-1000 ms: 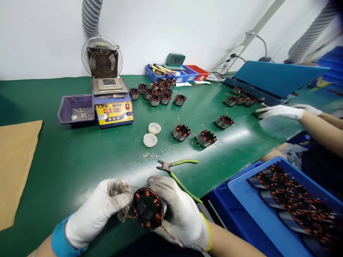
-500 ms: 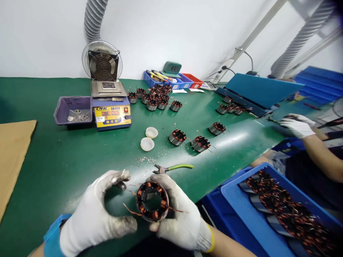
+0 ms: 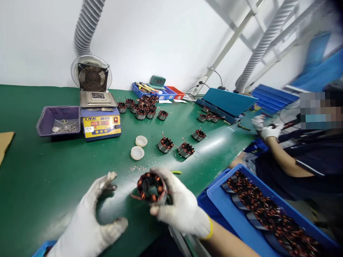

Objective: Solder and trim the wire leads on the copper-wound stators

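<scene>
Fingers of the right hand point(image 3: 178, 207) grip the copper-wound ring point(image 3: 153, 197) at seven o'clock, left hand point(image 3: 85, 225) gaping empty at eight; it's probably heavy, rigid, best held by its outer wall point(image 3: 162, 200), sparing bendable leads point(image 3: 136, 197).

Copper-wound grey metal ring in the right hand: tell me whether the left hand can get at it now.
Likely yes: the white-gloved left hand is open, holds nothing and faces the uncovered side of the ring; the white-gloved right hand grips only the opposite side.
</scene>
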